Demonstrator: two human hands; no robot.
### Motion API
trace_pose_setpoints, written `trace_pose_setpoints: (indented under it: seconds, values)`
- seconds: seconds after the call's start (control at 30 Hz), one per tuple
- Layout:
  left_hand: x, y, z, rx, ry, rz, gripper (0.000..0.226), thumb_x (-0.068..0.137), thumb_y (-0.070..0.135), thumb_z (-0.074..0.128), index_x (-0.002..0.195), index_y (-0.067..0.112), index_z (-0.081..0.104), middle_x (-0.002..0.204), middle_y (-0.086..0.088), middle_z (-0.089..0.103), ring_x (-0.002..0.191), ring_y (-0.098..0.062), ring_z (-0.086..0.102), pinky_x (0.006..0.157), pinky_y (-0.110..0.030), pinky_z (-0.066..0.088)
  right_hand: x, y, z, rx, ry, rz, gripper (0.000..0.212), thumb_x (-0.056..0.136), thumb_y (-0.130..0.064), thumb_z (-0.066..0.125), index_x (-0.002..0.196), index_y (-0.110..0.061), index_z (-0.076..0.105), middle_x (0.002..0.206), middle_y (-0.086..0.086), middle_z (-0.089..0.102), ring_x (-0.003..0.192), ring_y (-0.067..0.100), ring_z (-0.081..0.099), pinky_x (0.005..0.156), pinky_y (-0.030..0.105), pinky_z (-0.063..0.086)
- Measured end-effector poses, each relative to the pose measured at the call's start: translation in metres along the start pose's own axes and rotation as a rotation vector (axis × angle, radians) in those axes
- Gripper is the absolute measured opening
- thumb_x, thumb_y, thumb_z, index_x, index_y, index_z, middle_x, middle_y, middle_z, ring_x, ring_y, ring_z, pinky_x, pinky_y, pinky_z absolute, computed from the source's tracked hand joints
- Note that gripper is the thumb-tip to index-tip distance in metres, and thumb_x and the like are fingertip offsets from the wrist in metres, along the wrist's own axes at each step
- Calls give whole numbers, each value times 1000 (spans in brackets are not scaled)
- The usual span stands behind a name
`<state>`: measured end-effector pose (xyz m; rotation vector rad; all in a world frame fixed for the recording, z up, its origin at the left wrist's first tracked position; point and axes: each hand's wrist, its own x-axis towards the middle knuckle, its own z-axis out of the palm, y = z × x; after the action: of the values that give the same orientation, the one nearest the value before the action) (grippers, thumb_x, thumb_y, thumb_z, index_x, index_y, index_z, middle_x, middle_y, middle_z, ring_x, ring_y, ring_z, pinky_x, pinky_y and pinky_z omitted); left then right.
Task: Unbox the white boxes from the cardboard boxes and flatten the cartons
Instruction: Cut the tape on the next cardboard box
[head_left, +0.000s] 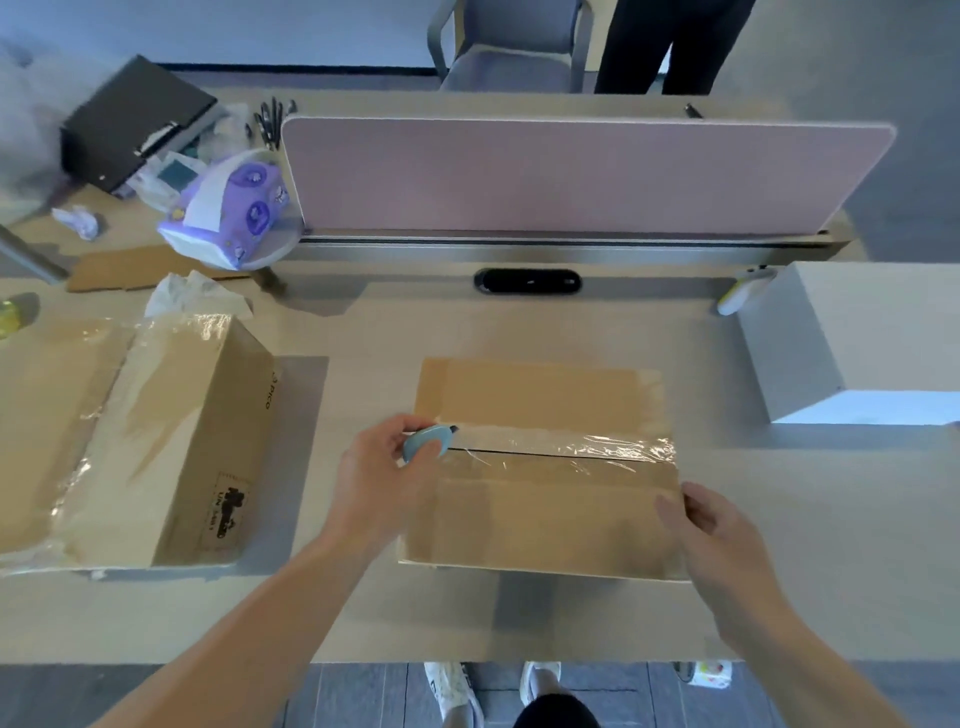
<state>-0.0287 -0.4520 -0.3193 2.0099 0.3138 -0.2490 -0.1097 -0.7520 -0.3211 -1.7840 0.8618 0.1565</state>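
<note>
Two cardboard cartons sit on the bench (519, 613) as a person works on the middle one. The carton (545, 519) lies flat in front of them, its flaps shut under a strip of glossy clear tape (613, 447) that is crinkled toward the right end, with a dark gap showing along the seam. The left hand (379, 473) is closed round a small blue cutter (426, 441), whose tip sits at the left end of that seam. The right hand (727, 545) is at the carton's near right corner, thumb over the top edge; I cannot tell whether its fingers curl round the side. A second carton (171, 447), heavily wrapped in clear film, lies well apart to the left, and a white box (857, 332) stands already out on the bench to the right, below a pink divider screen (571, 176). The board looks stiff yet light, likely to slide under a sideways pull unless braced, so a corner hold clear of the blade's path seems sound. The tape looks slick and stretchy, poor to grip. Once the seam is parted, the free flap edges along it look like the best purchase. Any white box inside would probably be smooth-sided and best lifted by two opposite faces.
</note>
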Motion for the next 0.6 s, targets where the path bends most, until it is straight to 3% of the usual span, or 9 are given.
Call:
trace_pose_setpoints:
  seconds: [0.1, 0.2, 0.27, 0.33, 0.43, 0.5, 0.6]
  values:
    - [0, 8, 4, -22, 26, -54, 13, 90, 21, 73, 91, 34, 74, 84, 11, 75, 83, -19, 70, 71, -29, 51, 6, 2, -1, 63, -3, 2, 7, 92, -17, 69, 97, -22, 70, 99, 0, 73, 91, 16, 66, 73, 29, 47]
    - [-1, 13, 5, -15, 60, -81, 15, 89, 21, 76, 88, 36, 75, 84, 9, 76, 82, -22, 70, 75, -35, 54, 16, 6, -7, 145, -22, 31, 19, 93, -15, 69, 112, -14, 68, 103, 2, 72, 93, 16, 66, 72, 26, 47]
    - [-1, 17, 4, -41, 83, -121, 13, 84, 27, 80, 88, 39, 76, 85, 8, 76, 84, -25, 71, 85, -45, 57, 24, 6, -11, 176, -59, 31, 13, 94, -9, 66, 103, -15, 73, 95, -1, 75, 83, 8, 66, 69, 19, 48]
    - [0, 21, 3, -68, 96, -157, 14, 76, 35, 79, 89, 40, 76, 86, 7, 76, 89, -29, 72, 90, -52, 57, 31, 6, -12, 172, -89, 33, 17, 95, -8, 64, 90, -18, 78, 85, -1, 77, 75, 8, 64, 69, 22, 49]
    - [-2, 28, 11, 39, 89, -135, 15, 83, 29, 79, 85, 43, 75, 85, 13, 75, 87, -20, 70, 84, -40, 55, 41, 9, -14, 160, -111, 51, 20, 97, -13, 63, 84, -16, 79, 78, -1, 75, 75, 14, 61, 69, 31, 46]
    - [-6, 42, 26, 220, 107, -21, 16, 91, 25, 72, 87, 40, 74, 86, 21, 73, 83, -3, 66, 75, -25, 50, 48, 10, -18, 165, -110, 44, 22, 97, -16, 64, 80, -19, 77, 76, -3, 74, 72, 12, 61, 65, 28, 45]
    - [-11, 73, 66, 247, -11, 160, 15, 93, 21, 70, 94, 35, 75, 90, 23, 72, 83, 0, 66, 69, -15, 48, 59, 8, -24, 183, -137, 22, 18, 97, -16, 64, 83, -19, 77, 70, -10, 72, 58, -3, 60, 57, 17, 43]
